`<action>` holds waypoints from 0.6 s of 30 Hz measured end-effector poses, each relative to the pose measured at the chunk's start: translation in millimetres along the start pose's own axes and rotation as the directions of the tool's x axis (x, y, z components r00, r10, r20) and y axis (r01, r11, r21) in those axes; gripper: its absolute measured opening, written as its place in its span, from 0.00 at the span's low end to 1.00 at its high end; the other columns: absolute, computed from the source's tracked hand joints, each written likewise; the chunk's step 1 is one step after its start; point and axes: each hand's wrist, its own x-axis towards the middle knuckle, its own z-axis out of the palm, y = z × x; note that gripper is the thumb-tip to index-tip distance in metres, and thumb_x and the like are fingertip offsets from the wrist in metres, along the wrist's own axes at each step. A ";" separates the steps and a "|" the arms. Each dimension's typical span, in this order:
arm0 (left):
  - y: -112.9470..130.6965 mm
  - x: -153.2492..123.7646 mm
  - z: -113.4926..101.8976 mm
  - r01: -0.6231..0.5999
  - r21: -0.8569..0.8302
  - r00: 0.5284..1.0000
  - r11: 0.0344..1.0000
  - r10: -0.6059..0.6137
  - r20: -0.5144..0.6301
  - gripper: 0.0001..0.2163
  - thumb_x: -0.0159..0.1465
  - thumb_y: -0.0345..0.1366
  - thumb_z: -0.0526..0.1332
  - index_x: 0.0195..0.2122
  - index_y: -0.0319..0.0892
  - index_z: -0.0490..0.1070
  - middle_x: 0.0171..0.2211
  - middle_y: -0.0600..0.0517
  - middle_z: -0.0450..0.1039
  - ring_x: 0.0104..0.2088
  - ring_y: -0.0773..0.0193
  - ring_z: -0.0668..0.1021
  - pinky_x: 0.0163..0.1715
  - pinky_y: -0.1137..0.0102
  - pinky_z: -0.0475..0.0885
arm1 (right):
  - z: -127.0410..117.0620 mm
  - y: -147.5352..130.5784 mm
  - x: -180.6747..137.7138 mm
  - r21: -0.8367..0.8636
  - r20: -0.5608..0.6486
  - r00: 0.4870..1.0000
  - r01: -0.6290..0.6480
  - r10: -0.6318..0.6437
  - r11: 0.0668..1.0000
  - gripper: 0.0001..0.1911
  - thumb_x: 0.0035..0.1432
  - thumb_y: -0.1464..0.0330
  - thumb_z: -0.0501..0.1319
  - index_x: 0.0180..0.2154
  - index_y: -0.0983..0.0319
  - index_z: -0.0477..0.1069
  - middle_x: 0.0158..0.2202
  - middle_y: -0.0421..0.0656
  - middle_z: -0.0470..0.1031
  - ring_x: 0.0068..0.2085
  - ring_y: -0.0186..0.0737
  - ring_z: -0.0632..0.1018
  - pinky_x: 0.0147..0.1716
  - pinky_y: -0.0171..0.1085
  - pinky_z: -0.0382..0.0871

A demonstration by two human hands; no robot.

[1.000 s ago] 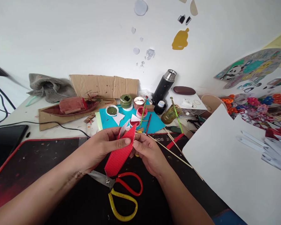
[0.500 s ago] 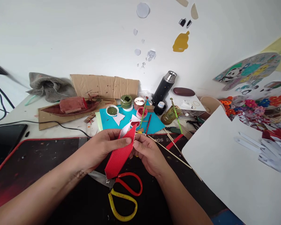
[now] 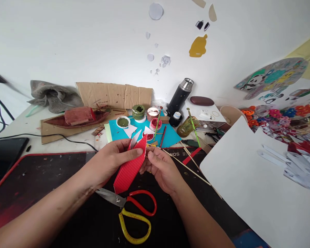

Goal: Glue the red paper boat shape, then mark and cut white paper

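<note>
So, from the head cam: the red card (image 3: pixel 130 170) is up in the air over the dark mat (image 3: pixel 54 179), pretty much mid-shot. It's bright red with narrow ridges running lengthwise, slanted so the top leans right. The bottom end is cut at an angle, the top comes to a point, and the right edge looks pale and a bit ragged. There's a white flap (image 3: pixel 135 138) poking up behind it; can't tell if that's the card's own back or a separate bit.

Left hand (image 3: pixel 115 156) has the card pinched, thumb flat across the ridges, fingers behind. Right hand (image 3: pixel 163 167) is curled narrow right at the ragged edge, thumb near fingers, but I honestly can't tell if it's gripping anything.

Scissors (image 3: pixel 119 200) lie on the mat below, red and yellow handles apart. Blue sheet (image 3: pixel 174 138) with paint pots (image 3: pixel 138 113) sits beyond.
</note>
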 end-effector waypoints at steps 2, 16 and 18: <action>0.1 0.3 0.3 -0.017 0.007 1.000 1.000 0.017 -0.005 0.18 0.58 0.47 0.80 0.40 0.40 0.82 0.29 0.47 0.84 0.28 0.58 0.84 0.33 0.67 0.79 | 0.5 -0.8 -0.1 -0.006 -0.009 1.000 -0.005 0.005 1.000 0.25 0.56 0.51 0.80 0.45 0.60 0.78 0.33 0.40 0.82 0.31 0.39 0.82 0.36 0.39 0.76; 1.5 -0.6 -1.4 -0.030 0.116 0.996 0.993 0.040 -0.083 0.20 0.52 0.47 0.82 0.40 0.42 0.82 0.32 0.50 0.85 0.29 0.57 0.83 0.32 0.67 0.78 | 1.2 0.1 0.3 -0.055 -0.045 0.999 -0.010 0.007 0.998 0.23 0.56 0.54 0.80 0.44 0.60 0.79 0.38 0.42 0.83 0.34 0.38 0.82 0.37 0.38 0.75; 1.5 -0.2 -0.5 -0.023 0.092 0.997 0.995 0.030 -0.070 0.19 0.52 0.46 0.82 0.38 0.42 0.83 0.31 0.49 0.85 0.29 0.57 0.84 0.33 0.66 0.79 | 1.2 0.0 -0.3 -0.054 -0.040 0.999 -0.011 0.009 0.998 0.23 0.56 0.54 0.80 0.44 0.60 0.79 0.38 0.42 0.83 0.34 0.38 0.82 0.37 0.38 0.75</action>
